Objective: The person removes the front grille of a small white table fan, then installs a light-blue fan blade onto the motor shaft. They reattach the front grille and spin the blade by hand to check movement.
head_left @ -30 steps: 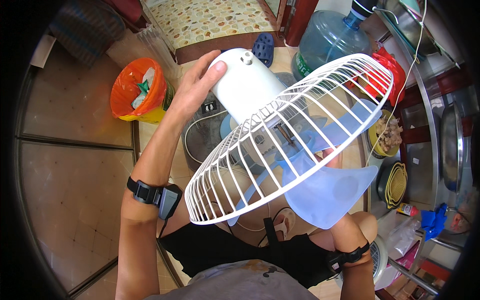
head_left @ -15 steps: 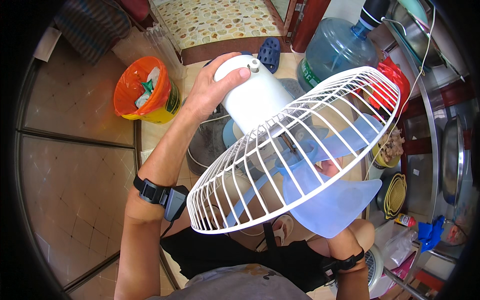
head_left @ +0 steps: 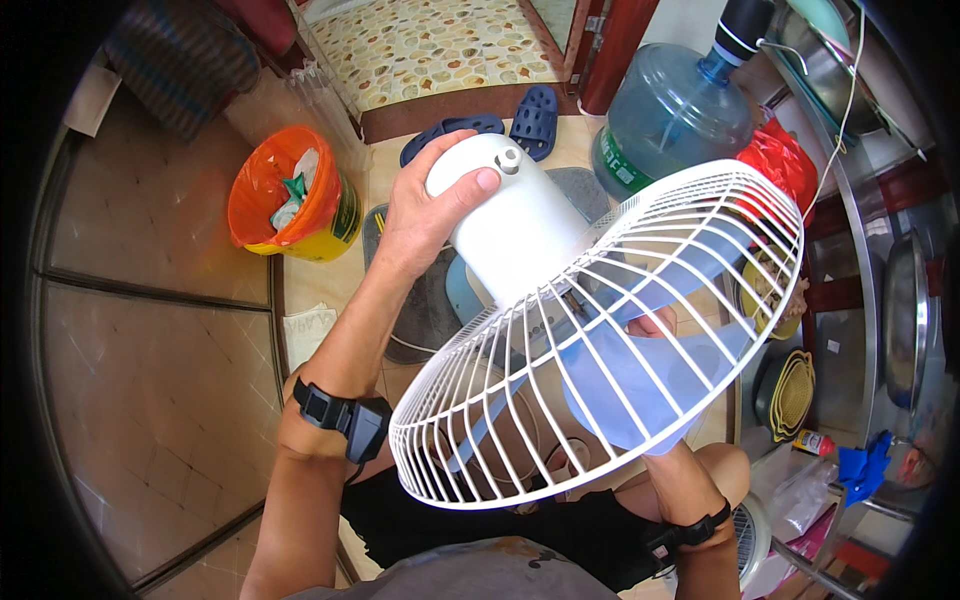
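Note:
My left hand is wrapped round the rear of a white fan motor housing, its thumb lying on top near a small knob. A white wire rear guard is joined to the housing and tilts down toward me. Inside the guard's bowl sits a translucent blue fan blade, seen through the wires. Behind the blade my right hand grips it near the hub. Only some curled fingers show; the blade and guard hide the rest of that hand.
An orange-lined yellow bin stands at the left, by brown cabinet doors. Dark blue slippers lie at the doorway. A large water bottle and metal shelving with a hanging white cord are at the right.
The blue blade has gone deeper into the guard and now lies behind its wires. The housing and guard have shifted slightly toward me, with my left hand still on them.

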Demonstrator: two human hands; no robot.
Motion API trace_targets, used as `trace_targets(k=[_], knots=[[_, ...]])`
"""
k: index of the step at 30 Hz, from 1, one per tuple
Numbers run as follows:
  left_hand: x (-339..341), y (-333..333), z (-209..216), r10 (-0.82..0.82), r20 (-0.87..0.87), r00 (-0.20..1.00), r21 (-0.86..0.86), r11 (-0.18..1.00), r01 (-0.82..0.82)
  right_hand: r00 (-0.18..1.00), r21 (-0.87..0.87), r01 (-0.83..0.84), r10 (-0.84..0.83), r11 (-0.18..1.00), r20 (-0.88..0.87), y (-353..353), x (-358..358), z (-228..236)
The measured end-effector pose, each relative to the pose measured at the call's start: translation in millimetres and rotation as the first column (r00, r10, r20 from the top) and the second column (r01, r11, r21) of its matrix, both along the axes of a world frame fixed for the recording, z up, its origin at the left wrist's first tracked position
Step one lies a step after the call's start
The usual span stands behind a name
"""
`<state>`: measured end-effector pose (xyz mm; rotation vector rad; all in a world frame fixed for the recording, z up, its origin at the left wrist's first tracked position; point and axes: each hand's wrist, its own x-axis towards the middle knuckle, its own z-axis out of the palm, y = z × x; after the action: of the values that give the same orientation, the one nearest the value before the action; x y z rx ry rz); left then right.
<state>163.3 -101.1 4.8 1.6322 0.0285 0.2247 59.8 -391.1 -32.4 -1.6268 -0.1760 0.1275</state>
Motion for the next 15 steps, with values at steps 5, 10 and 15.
trace_targets(k=[5, 10, 15], knots=[[2.8, 0.9, -0.6, 0.011, -0.055, 0.998, -0.057, 0.998, -0.014, 0.965, -0.156, 0.043, -0.001, 0.987, 0.261, 7.9, 6.0, 14.2], [3.1, 14.8, 1.3, -0.048, -0.06, 0.997, 0.003, 0.999, 0.048, 0.958, -0.178, 0.072, -0.018, 0.981, 0.286, 8.8, 8.2, 24.5], [6.1, 23.0, 1.0, -0.152, -0.124, 0.981, -0.065, 0.987, 0.145, 0.944, -0.427, -0.023, 0.161, 0.904, 0.288, 4.1, 4.2, 12.7]])
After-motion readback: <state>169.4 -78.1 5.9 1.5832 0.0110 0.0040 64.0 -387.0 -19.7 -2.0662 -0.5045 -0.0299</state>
